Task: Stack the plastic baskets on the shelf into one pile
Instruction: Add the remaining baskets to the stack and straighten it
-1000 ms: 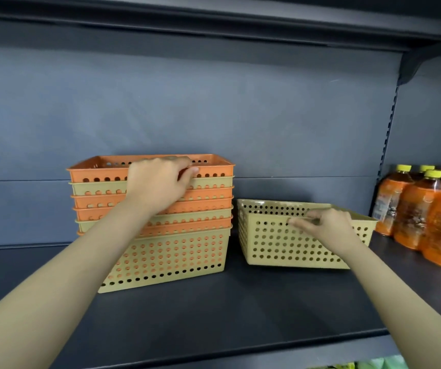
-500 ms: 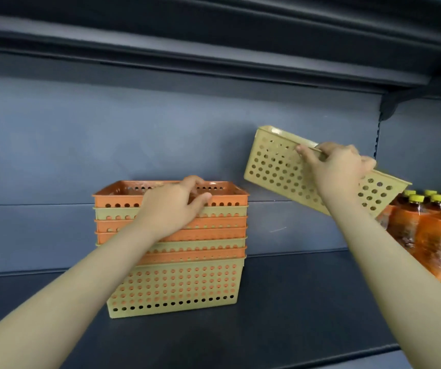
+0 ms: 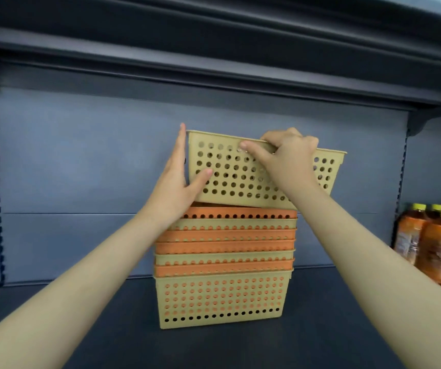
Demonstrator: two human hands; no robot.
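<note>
A pile of nested orange and yellow perforated baskets [image 3: 223, 296] stands in the middle of the dark shelf [image 3: 320, 328]. Directly above it a yellow basket [image 3: 230, 177] is held in the air, tilted down to the right, its bottom edge just over the top orange rim. My right hand [image 3: 283, 161] grips its front rim from above. My left hand [image 3: 180, 177] clasps its left end, fingers flat along the side wall and thumb on the front face.
Several orange drink bottles with yellow caps [image 3: 438, 243] stand at the right end of the shelf. The upper shelf [image 3: 214, 62] overhangs above the held basket. The grey back panel [image 3: 81, 161] is close behind.
My right hand has carried the yellow basket leftwards to above the pile. My left hand has left the pile's top rim and taken the basket's left end.
</note>
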